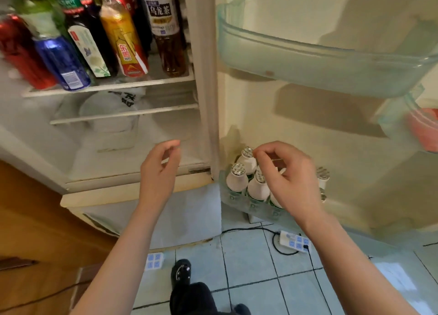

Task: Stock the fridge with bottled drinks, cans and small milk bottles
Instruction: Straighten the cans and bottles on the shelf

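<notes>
Several small white milk bottles [237, 179] with foil caps stand packed in the lowest door bin [233, 202] of the open fridge. My right hand [289, 179] hovers right above them with loosely curled fingers, its fingertips close to the cap of the farthest bottle, and it holds nothing. My left hand [161, 170] is relaxed and empty in front of the fridge's lower compartment. On the upper shelf [106, 85] stand tall drink bottles, among them a dark oolong tea bottle [166, 30] and a yellow-labelled one [123, 37], beside a blue can [61, 63] and a red can [21, 53].
A pale green door bin [308, 63] hangs above the milk bottles. A white plastic bag [113, 110] lies in the lower compartment. On the tiled floor lie a power strip [294, 241] with its black cable and my black shoe [181, 272]. A wooden cabinet [35, 231] stands at the left.
</notes>
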{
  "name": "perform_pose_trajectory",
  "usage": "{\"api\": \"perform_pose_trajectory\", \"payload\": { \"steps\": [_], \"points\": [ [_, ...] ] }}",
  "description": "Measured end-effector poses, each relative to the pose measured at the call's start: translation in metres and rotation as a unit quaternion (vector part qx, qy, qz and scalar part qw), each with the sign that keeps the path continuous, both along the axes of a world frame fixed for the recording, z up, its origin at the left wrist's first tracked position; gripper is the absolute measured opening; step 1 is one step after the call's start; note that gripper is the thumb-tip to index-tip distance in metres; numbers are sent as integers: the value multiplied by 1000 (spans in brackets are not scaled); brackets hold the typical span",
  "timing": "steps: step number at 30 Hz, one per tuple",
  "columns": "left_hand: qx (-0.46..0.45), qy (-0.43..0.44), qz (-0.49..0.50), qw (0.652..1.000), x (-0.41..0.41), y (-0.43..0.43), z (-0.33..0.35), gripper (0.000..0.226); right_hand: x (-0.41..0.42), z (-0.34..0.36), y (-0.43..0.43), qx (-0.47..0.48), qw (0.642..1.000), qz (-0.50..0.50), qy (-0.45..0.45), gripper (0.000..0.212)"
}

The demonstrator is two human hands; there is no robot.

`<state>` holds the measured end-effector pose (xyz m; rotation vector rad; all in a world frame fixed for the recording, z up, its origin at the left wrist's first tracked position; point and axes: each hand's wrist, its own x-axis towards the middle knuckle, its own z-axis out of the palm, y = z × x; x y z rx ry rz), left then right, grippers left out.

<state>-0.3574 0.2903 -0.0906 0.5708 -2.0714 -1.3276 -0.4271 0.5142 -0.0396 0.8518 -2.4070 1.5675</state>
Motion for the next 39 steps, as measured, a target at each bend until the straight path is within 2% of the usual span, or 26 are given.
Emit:
{"api": "perform_pose_trajectory", "payload": {
  "steps": [3, 7, 12, 15, 19, 25, 30, 33, 35, 39],
  "points": [
    [44, -5, 9, 999, 13, -19, -1, 27, -2, -2, -29, 9, 999, 50, -1, 13],
    [67, -17, 25, 997, 22, -54, -4, 26, -4, -4, -70, 14, 993, 111, -45, 18],
    [55, -29, 79, 995, 26, -120, 12, 23, -11, 6, -137, 30, 978, 166, -126, 14],
    [38, -12, 119, 992, 29, -170, 32, 21, -16, 16, -182, 16, 971, 190, -142, 15],
    [27, 33, 165, 985, 30, -232, 59, 18, -26, 34, -241, 22, 974, 206, -90, 15],
    [-39, 87, 197, 976, 24, -304, 88, 19, -43, 73, -327, -25, 972, 231, -19, 23],
    [-90, 94, 151, 980, 21, -339, 107, 20, -51, 114, -396, -37, 972, 225, 64, 18],
    [-181, 89, 93, 975, 26, -346, 124, 26, -53, 142, -428, -38, 968, 204, 137, 16],
    [-263, 81, 64, 959, 31, -350, 137, 26, -53, 160, -447, -39, 964, 193, 176, 15],
    [-427, 122, 65, 894, 36, -356, 170, 23, -56, 188, -483, 1, 947, 172, 271, 15]
  ]
}}
